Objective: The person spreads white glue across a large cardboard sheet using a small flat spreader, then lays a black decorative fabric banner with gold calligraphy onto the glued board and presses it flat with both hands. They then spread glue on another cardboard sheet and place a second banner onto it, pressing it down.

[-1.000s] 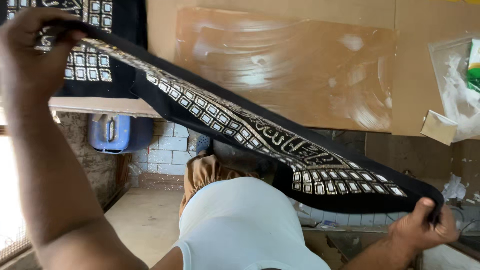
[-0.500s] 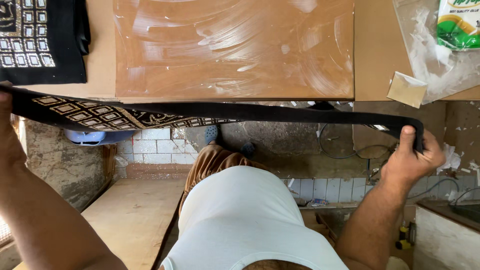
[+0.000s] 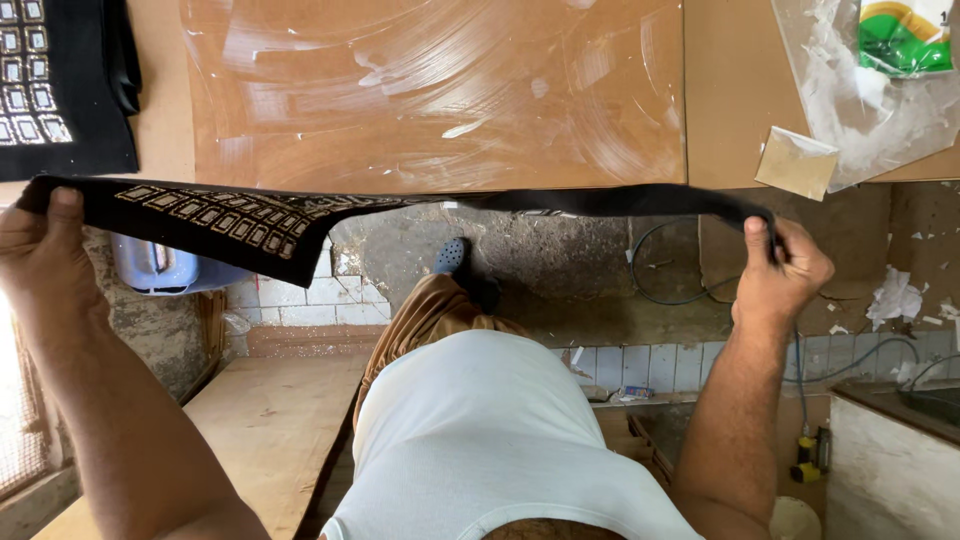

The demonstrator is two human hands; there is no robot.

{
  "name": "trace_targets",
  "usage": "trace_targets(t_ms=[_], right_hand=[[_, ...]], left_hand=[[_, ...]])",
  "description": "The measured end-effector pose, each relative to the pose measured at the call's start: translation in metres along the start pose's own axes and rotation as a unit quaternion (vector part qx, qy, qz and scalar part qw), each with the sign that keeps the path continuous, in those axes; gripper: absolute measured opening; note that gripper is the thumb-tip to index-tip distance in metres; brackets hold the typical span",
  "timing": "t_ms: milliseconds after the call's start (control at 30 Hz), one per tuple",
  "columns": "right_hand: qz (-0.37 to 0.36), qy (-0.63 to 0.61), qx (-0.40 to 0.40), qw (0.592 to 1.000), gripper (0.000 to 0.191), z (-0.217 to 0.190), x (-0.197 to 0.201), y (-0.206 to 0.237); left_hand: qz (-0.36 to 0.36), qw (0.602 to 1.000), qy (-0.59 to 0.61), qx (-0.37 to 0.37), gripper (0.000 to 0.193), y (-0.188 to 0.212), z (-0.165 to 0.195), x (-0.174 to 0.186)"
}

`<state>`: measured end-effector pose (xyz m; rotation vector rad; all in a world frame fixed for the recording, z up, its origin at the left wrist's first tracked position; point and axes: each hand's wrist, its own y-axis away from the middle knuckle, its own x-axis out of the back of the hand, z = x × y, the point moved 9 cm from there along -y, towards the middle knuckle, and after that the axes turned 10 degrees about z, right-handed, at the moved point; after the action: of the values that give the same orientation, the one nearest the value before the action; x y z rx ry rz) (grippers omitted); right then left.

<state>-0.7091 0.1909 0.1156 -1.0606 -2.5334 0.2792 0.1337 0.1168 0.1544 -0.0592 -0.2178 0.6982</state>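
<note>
Both hands grip 1 black patterned cloth strip [image 3: 400, 205]: the left hand [image 3: 45, 250] pinches its wide patterned end, the right hand [image 3: 785, 275] clenches the narrow end. Its long axis stretches sideways between them, just before the glue-smeared board [image 3: 440, 90] on the surface [image 3: 730, 100]. Right of the board, a clear plastic bag [image 3: 860, 100] holds a green packet [image 3: 905, 35].
</note>
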Motion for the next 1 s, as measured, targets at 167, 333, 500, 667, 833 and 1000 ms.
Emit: trace_targets(t_ms=[167,333,500,667,833,1000], right_hand=[[0.025,-0.045,-0.008,0.999,0.019,-0.002,-0.004,0.001],[0.014,-0.068,-0.019,0.997,0.021,0.003,-0.012,-0.004],[0.037,-0.114,-0.044,0.992,0.025,0.017,-0.023,-0.037],[0.087,-0.115,-0.032,0.989,0.024,0.015,-0.051,-0.101],[0.074,-0.111,-0.04,0.99,0.018,0.018,-0.128,-0.176],[0.046,-0.039,-0.042,0.997,0.02,0.055,-0.215,-0.216]], left_hand=[[0.036,0.997,-0.04,0.049,0.018,-0.008,-0.009,-0.003],[0.036,0.993,-0.09,0.063,0.023,-0.017,-0.017,-0.006],[-0.022,0.995,-0.095,0.001,0.029,-0.037,-0.01,-0.04],[0.018,0.994,-0.043,0.102,0.025,-0.081,-0.02,-0.076],[0.046,0.984,0.009,0.174,0.02,-0.131,-0.031,-0.133],[-0.009,0.998,0.003,0.067,0.013,-0.177,-0.062,-0.195]])
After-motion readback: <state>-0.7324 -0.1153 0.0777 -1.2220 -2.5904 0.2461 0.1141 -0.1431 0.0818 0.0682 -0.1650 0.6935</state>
